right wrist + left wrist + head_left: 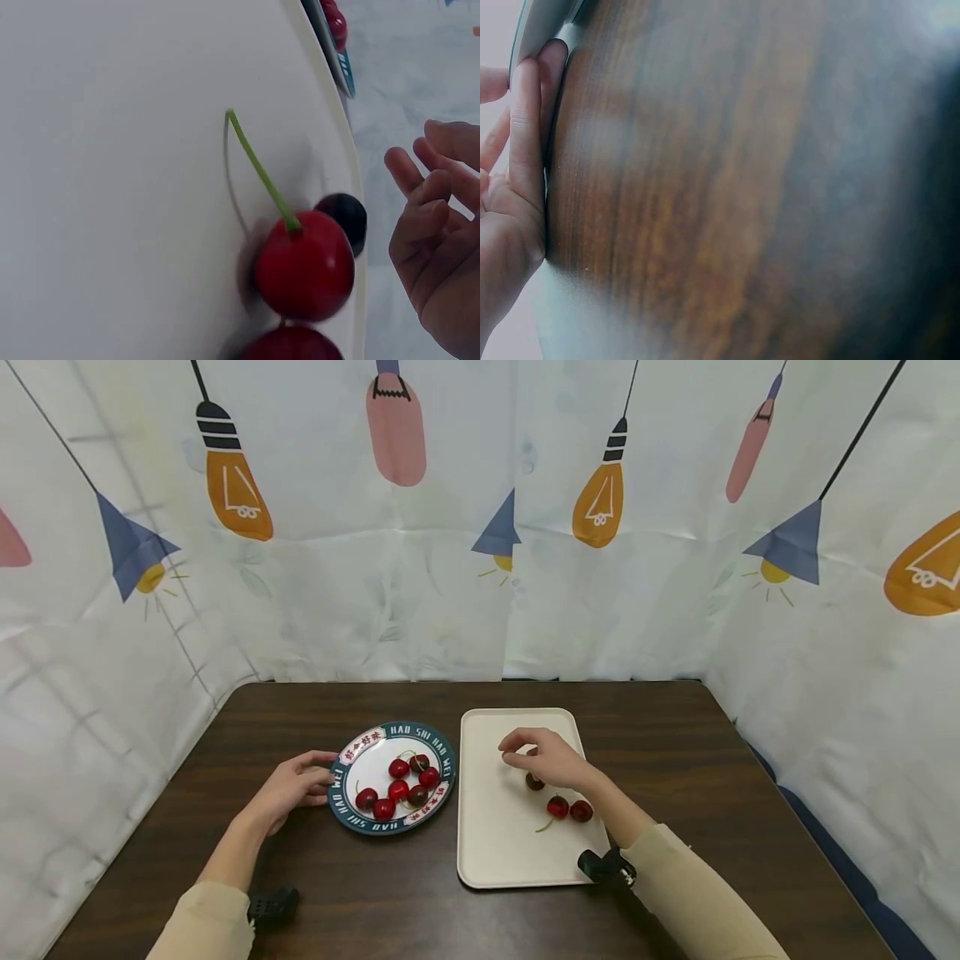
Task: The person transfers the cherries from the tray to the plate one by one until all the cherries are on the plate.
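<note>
My left hand (pixel 300 785) is at the left rim of a round plate (pixel 347 817) with a dark teal border. In the left wrist view the fingers (pixel 526 127) lie under the plate's edge (pixel 534 34), with another digit on the rim's other side. Several red cherries (pixel 398 791) lie on the plate. Above a cream tray (pixel 491 835) hovers my right hand (pixel 551 760), fingers loosely bent, nothing seen between the fingertips. A dark cherry (pixel 534 782) sits under it. Closer to the wrist are a red cherry (pixel 306 266) with a green stem and another cherry (pixel 581 811).
Both dishes stand side by side on a dark wooden table (pixel 375 893), with a narrow gap between them. A white curtain (pixel 435 610) printed with lamps hangs behind the table and along both sides. Each wrist wears a black camera (pixel 273 906).
</note>
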`<state>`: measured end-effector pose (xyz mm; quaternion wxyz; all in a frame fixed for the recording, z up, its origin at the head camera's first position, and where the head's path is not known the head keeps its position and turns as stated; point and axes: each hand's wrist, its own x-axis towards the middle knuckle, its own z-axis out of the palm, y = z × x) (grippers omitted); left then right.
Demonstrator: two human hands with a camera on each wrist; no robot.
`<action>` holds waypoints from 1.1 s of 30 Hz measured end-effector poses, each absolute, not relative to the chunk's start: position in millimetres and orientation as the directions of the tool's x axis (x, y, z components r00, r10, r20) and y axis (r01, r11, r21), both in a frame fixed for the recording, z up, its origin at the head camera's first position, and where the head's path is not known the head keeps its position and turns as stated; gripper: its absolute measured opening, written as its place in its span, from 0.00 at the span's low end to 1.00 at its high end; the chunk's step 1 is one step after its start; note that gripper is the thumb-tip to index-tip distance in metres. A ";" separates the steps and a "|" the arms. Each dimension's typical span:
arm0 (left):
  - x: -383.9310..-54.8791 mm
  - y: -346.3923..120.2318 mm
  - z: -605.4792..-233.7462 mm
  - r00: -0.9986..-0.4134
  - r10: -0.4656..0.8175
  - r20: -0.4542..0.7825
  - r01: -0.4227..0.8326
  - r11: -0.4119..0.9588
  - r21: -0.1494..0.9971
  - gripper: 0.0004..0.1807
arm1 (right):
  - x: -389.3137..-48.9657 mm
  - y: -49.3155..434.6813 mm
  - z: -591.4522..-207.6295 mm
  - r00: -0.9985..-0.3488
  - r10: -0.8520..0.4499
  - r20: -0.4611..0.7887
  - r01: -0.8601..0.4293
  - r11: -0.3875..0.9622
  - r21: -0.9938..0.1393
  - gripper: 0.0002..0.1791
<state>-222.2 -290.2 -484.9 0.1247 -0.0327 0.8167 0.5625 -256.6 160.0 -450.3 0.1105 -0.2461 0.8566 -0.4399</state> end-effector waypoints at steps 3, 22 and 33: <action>-221.9 -290.4 -485.8 -0.966 0.086 -0.243 -0.197 0.367 0.909 0.31 | -254.5 171.1 -447.3 -0.854 -0.520 0.019 -0.305 0.470 -0.828 0.15; -223.3 -290.2 -486.3 -0.968 0.077 -0.240 -0.197 0.365 0.910 0.30 | -234.0 248.4 -459.0 -0.868 -0.494 -0.050 -0.255 0.529 -0.810 0.12; -220.3 -288.8 -483.2 -0.967 0.081 -0.240 -0.197 0.357 0.913 0.30 | -222.5 269.9 -465.8 -0.796 -0.599 -0.087 -0.244 0.449 -0.860 0.14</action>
